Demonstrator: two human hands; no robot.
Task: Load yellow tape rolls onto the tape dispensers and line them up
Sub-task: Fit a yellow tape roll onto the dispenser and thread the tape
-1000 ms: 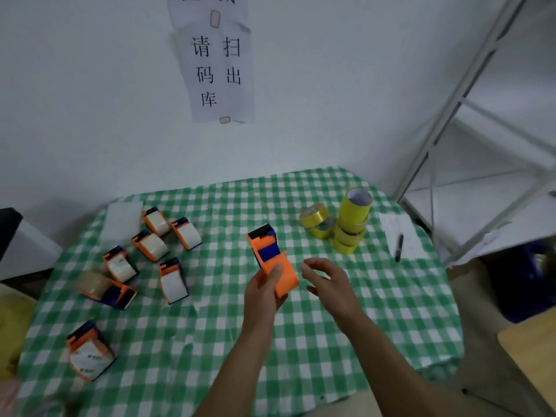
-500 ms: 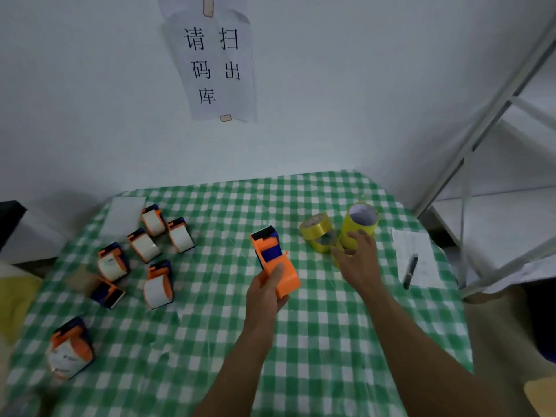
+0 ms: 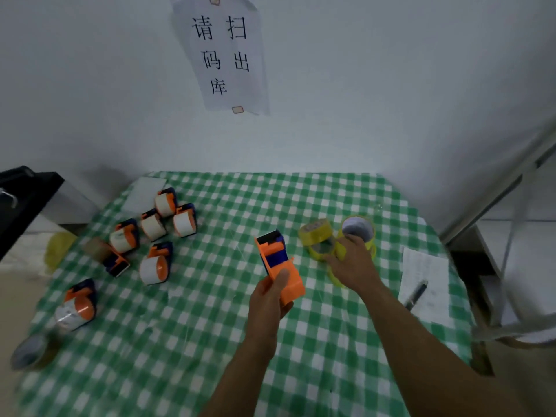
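We hold the empty orange dispenser [image 3: 278, 267] up off the checked table [image 3: 210, 326] in our left hand [image 3: 270, 299], fingers and thumb closed around its back end. Our right hand [image 3: 352, 263] is on the stack of yellow tape rolls [image 3: 358, 233], fingers bent around the side of it, but we cannot tell if it is squeezing a roll. Two more yellow rolls [image 3: 316, 236] sit just beside the stack. We think the good way is to lift only the top roll, straight up, so the stack does not tip. The loaded dispensers [image 3: 168, 224] wait on the left, not in a neat line.
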